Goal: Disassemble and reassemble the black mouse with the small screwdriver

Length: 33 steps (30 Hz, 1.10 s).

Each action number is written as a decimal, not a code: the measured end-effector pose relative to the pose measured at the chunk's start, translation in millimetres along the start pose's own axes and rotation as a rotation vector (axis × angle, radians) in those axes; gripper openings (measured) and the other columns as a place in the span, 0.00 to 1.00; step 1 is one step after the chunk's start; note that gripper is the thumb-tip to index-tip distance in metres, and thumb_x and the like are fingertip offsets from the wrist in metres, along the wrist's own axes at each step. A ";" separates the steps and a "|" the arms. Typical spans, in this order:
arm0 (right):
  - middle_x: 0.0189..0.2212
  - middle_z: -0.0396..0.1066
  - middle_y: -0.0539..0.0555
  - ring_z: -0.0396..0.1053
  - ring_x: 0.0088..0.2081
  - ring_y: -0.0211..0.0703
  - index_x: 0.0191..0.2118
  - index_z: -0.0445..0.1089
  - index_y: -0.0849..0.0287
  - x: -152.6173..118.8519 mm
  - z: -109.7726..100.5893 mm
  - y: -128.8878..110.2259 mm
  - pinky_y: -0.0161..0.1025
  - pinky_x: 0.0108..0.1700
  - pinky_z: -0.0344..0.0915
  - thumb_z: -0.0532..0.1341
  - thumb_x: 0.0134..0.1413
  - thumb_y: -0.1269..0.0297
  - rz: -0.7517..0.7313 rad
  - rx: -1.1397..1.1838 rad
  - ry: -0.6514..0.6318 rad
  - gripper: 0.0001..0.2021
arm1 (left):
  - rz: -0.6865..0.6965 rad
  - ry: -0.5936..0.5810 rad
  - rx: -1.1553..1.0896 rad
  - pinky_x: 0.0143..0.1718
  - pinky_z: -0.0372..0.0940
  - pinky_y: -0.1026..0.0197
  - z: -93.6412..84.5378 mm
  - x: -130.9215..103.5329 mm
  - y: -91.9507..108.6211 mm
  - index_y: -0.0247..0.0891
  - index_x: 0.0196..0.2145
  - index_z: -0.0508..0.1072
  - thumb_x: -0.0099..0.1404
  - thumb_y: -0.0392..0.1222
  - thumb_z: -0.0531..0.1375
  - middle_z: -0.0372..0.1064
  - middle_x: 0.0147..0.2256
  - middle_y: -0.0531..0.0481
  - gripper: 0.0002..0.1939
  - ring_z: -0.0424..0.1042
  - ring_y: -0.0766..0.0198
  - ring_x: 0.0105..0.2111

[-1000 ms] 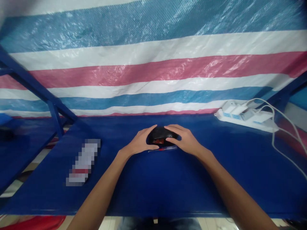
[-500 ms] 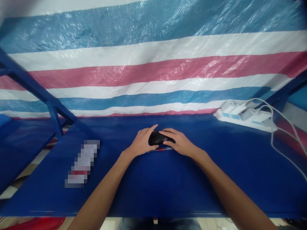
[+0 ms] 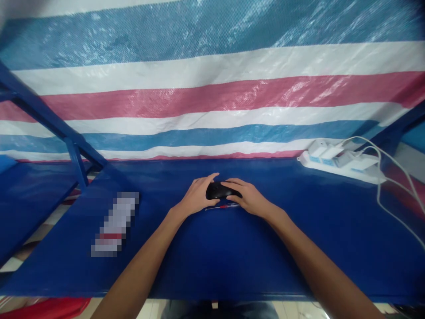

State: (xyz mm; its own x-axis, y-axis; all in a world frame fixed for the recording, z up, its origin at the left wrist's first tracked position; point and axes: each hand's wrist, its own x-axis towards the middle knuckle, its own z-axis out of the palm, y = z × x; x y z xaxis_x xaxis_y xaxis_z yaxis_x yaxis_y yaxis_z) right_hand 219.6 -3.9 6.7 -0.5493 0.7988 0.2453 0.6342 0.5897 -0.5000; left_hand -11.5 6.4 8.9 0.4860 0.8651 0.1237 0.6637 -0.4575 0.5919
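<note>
A black computer mouse (image 3: 219, 191) lies sideways on the blue tabletop (image 3: 226, 257), between both hands. My left hand (image 3: 198, 195) is curved around its left end, with the thumb on the near side and the fingers on the far side. At the other end, my right hand (image 3: 248, 195) grips the mouse, its fingers along the far edge and its thumb on the near edge. Just in front of the mouse is a slim pen (image 3: 226, 206) with a red part. Its right tip is partly covered by my right hand.
A white power strip (image 3: 345, 170) with plugged-in adapters and white cables (image 3: 393, 217) sits at the back right. On the left lies a pixelated pale item (image 3: 116, 221) near a blue metal frame (image 3: 49, 122). A striped plastic sheet (image 3: 212, 102) hangs behind the table.
The camera view has shifted slightly. Both hands stay on the mouse with almost no movement, and the pen shows a little more clearly.
</note>
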 end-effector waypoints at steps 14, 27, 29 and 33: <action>0.59 0.62 0.59 0.65 0.58 0.54 0.61 0.63 0.51 -0.9 -4.3 -2.4 0.55 0.60 0.64 0.56 0.63 0.58 0.022 0.020 -0.025 0.22 | 0.128 0.021 0.147 0.61 0.53 0.43 -5.8 1.8 0.4 0.46 0.64 0.56 0.58 0.49 0.66 0.66 0.57 0.45 0.39 0.65 0.49 0.57; 0.42 0.77 0.55 0.75 0.40 0.45 0.51 0.70 0.56 2.4 -14.5 -3.0 0.45 0.47 0.69 0.56 0.62 0.59 0.212 0.232 0.130 0.15 | 0.144 0.131 0.175 0.61 0.56 0.45 -12.5 -1.3 -0.1 0.48 0.63 0.59 0.71 0.55 0.53 0.62 0.60 0.48 0.26 0.62 0.53 0.60; 0.42 0.77 0.55 0.75 0.40 0.46 0.50 0.71 0.56 3.2 -13.1 -5.3 0.44 0.46 0.68 0.54 0.63 0.58 0.215 0.209 0.106 0.15 | 0.168 0.075 0.177 0.59 0.58 0.46 -11.1 -1.9 2.6 0.51 0.64 0.59 0.70 0.56 0.53 0.56 0.63 0.48 0.27 0.60 0.51 0.61; 0.40 0.76 0.57 0.72 0.40 0.46 0.45 0.73 0.58 2.8 -18.4 -9.6 0.42 0.45 0.65 0.52 0.64 0.58 0.222 0.068 0.198 0.15 | 0.197 0.003 0.181 0.58 0.59 0.49 -8.7 -1.7 3.3 0.50 0.62 0.62 0.72 0.54 0.50 0.61 0.60 0.48 0.23 0.63 0.55 0.58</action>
State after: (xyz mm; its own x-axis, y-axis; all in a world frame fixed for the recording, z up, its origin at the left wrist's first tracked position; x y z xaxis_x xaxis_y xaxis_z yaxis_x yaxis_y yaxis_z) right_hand 222.0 -5.1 27.4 -0.2798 0.9191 0.2776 0.6852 0.3937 -0.6128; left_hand -15.1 5.3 17.5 0.6139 0.7566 0.2250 0.6479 -0.6458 0.4039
